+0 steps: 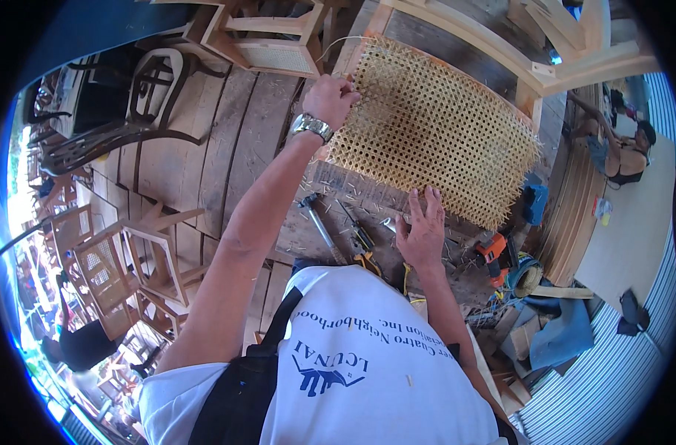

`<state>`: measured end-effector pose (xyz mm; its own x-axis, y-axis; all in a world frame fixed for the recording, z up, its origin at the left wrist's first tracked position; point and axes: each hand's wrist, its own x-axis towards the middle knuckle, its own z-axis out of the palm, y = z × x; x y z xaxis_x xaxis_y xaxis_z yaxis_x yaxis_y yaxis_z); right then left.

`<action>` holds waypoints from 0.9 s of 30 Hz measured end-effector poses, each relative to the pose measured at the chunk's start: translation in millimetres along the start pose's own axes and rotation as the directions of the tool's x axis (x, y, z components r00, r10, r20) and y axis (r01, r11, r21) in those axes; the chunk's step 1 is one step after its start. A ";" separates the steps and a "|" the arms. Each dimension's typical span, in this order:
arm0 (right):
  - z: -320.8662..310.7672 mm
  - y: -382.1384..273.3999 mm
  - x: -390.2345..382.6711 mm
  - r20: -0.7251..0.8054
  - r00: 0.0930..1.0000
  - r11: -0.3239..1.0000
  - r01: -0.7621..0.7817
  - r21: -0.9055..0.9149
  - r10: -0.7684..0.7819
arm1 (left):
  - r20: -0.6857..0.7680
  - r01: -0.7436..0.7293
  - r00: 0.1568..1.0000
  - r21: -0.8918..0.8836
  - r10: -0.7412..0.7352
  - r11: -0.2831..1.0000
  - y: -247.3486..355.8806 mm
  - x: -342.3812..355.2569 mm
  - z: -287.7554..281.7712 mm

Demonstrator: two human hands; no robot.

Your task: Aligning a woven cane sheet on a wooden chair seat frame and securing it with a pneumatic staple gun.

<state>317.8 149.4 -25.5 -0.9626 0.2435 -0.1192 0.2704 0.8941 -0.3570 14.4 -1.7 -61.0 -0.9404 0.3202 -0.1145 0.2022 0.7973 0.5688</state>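
A sheet of woven cane webbing (434, 126) with frayed edges lies beside a pale wooden frame (534, 70). My left hand (330, 100), with a metal watch at its wrist, grips the webbing's upper left edge with curled fingers, near a thin loose strand. My right hand (423, 230) rests with spread fingers at the lower edge of the cane, its fingertips on the weave. Below the sheet lie a hammer (321, 226), a screwdriver (356, 226) and an orange power drill (490, 256) among cane scraps on the plank surface.
Wooden chair frames (156, 263) stand at left, dark carved chairs (156, 96) above them, another frame (279, 44) at top. At right another person (620, 159) is beside stacked boards (568, 230) and corrugated sheeting. A blue object (532, 200) sits beside the cane's right corner.
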 end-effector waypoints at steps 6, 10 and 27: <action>-1.3 1.3 0.7 -0.004 1.000 1.000 0.027 0.009 -0.027 | 0.026 0.000 1.000 -0.101 0.002 0.995 -4.7 0.0 -2.6; -3.5 -1.0 2.0 0.025 1.000 1.000 -0.004 -0.001 0.004 | -0.009 -0.122 0.992 -0.147 0.122 0.982 -5.2 -3.2 -2.9; 5.0 1.2 -1.9 -0.030 0.999 0.999 -0.037 0.023 0.037 | 0.406 -0.223 0.906 0.219 0.119 0.950 7.3 10.6 -32.5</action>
<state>320.1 148.2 -30.3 -0.9519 0.2881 -0.1042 0.3059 0.8756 -0.3738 -3.0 -9.1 -31.6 -0.7172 0.5927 -0.3665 0.4614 0.7980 0.3876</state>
